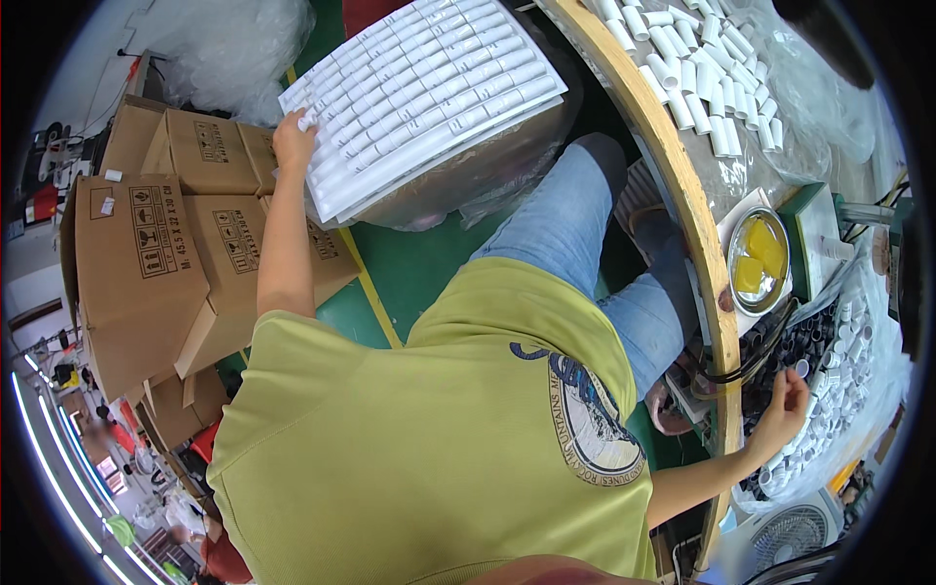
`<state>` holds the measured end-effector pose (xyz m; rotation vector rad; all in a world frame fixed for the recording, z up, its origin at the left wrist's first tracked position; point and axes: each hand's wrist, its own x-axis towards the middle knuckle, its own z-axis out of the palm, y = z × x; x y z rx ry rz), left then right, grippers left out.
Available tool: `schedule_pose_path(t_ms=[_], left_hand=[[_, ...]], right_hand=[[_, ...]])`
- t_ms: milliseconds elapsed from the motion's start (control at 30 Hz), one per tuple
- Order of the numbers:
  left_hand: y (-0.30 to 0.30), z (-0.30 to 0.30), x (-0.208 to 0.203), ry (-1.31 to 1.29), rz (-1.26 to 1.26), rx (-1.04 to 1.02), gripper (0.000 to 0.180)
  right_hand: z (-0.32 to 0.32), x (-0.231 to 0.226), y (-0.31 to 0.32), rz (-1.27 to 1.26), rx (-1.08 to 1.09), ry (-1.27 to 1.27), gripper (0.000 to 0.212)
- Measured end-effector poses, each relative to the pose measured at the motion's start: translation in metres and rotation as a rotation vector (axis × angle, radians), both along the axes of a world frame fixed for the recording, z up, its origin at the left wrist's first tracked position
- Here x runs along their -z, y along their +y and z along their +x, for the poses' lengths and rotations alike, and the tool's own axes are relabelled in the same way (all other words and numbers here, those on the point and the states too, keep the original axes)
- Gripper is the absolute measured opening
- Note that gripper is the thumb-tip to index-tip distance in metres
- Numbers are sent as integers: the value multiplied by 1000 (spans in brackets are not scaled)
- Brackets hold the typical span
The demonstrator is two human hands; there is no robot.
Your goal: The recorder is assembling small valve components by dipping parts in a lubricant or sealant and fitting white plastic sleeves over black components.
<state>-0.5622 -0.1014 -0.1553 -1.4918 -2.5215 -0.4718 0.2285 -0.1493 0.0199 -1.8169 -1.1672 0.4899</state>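
At the left end of a white tray [339, 207] filled with rows of white tubes, my left hand [293, 144] is closed. A short white tube [308, 120] shows at its fingertips, partly covered by them. Far to the right, my right hand [786, 408] is over a heap of small white cylindrical pieces [829, 398], with the fingers drawn together. One small white hollow piece [801, 369] shows right at those fingertips. Dark pieces [764, 353] lie beside the white ones.
The tray rests on a plastic-wrapped box [468, 180]. Cardboard cartons [136, 234] stand at left. On the wood-edged table [673, 127] are loose white tubes [717, 83], a metal dish [782, 234] with yellow blocks, and a green-and-white fixture [807, 239]. A fan [785, 538] sits at lower right.
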Motion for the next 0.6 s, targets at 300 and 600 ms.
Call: schedule_pose_path(t_ms=[300,600], left_hand=[[-30,6,26,-279,-109,110,76],[-1,31,17,-356,-28,-115,68]], right_hand=[[10,5,-2,-361,-21,-765,23],[18,-7,0,-366,-144,-849,19]])
